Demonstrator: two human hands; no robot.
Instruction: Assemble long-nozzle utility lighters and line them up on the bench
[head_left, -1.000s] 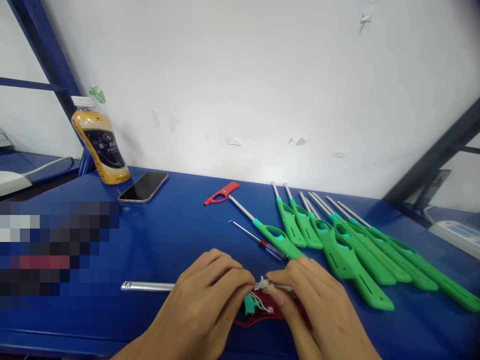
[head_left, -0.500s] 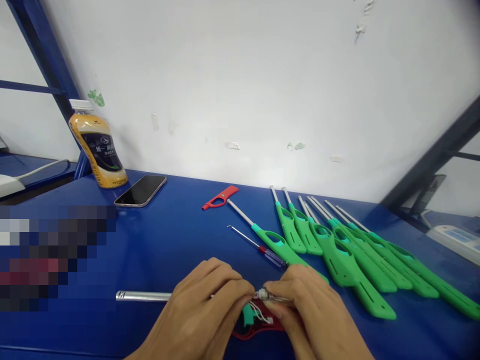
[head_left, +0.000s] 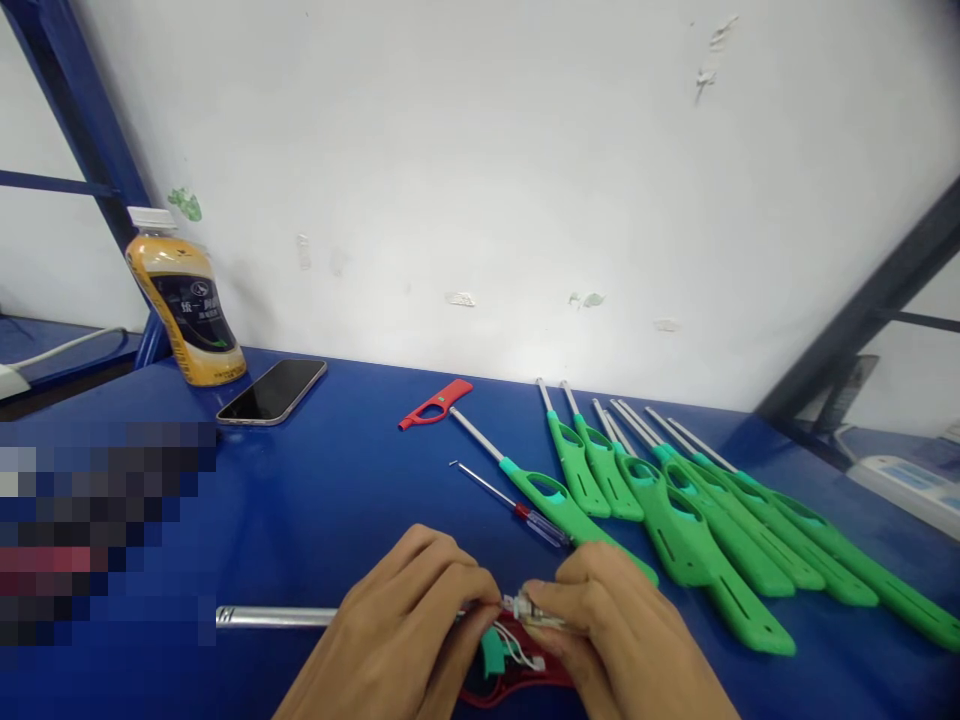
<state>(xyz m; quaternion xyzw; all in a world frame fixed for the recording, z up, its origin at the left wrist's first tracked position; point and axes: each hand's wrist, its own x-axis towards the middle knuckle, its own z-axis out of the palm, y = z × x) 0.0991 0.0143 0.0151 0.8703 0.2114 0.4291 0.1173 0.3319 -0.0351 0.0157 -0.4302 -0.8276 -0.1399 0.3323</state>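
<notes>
In front of me lies an opened lighter's red half-shell (head_left: 499,692), with a green trigger (head_left: 493,652) and thin white wires (head_left: 517,645) inside. Its metal barrel (head_left: 277,617) sticks out to the left from under my left hand (head_left: 405,625). My right hand (head_left: 622,625) is closed around a small clear fuel tank with a pale valve (head_left: 520,605) at its left end. Fingertips of my left hand are pinched together beside that valve, over the shell; what they hold is hidden.
Several green lighters (head_left: 697,535) lie on the blue table (head_left: 337,510) at right. A clear-handled hook tool (head_left: 540,522) and a red shell half (head_left: 436,403) lie beyond my hands. A phone (head_left: 274,390) and a drink bottle (head_left: 187,310) stand back left, near the wall.
The view has shifted slightly, so everything sits a little lower and further left. Both hands keep their grip close together over the red shell, with the fuel tank tilted slightly differently.
</notes>
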